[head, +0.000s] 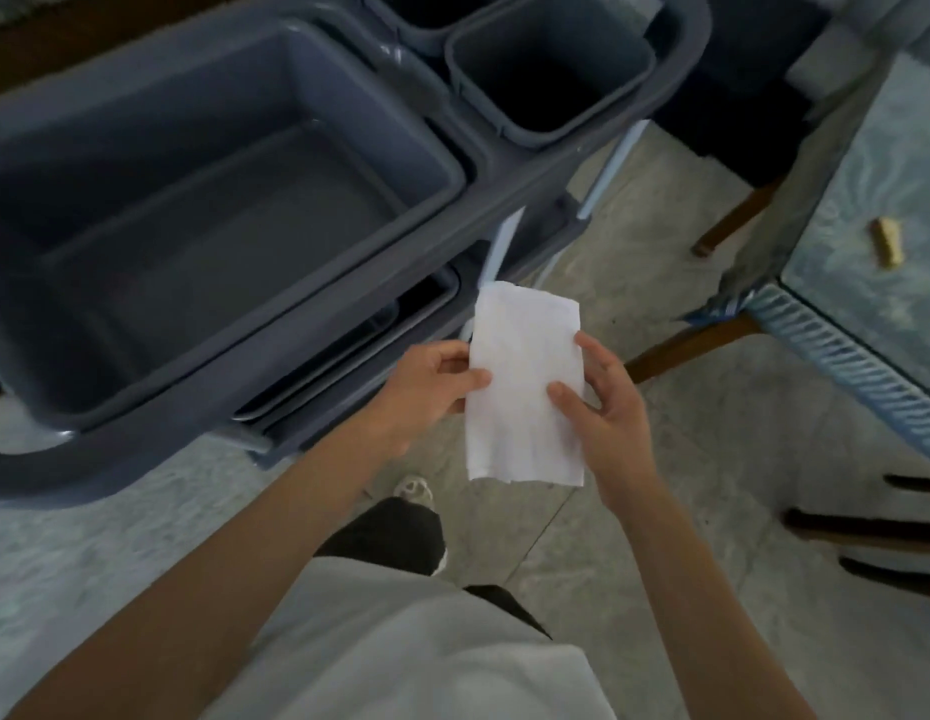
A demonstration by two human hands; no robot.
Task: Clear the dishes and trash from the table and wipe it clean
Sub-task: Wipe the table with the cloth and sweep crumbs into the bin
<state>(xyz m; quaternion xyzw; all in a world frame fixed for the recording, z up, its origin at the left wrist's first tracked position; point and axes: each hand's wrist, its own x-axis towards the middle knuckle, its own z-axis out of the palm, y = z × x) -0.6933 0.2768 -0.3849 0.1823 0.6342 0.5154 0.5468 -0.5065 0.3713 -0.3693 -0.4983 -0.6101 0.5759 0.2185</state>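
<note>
A large grey tub (203, 210) sits on the cart at left. The left hand (426, 381) pinches the left edge of a folded white paper towel (525, 376); the right hand (603, 402) pinches its right edge. The table (863, 210) stands at right, bearing a small tan scrap (887, 243).
</note>
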